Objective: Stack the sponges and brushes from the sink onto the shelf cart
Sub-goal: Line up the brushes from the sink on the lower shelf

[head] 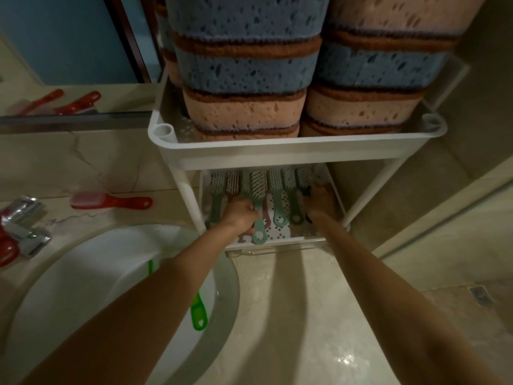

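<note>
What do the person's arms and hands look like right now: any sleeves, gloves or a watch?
Both are bare. The left forearm and right forearm show no sleeve up to the picture's edge. The left hand and right hand wear no gloves, and neither wrist carries a watch or band. Rings cannot be judged: the teal brush and shadow hide parts of both hands.

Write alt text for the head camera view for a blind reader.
Two hands reach into a white cart's lower shelf, where brushes lie in a row; the left hand grips a teal brush, the right hand is at its right end. Stacked blue and pink sponges fill the top tray. A green brush lies in the sink.
</note>
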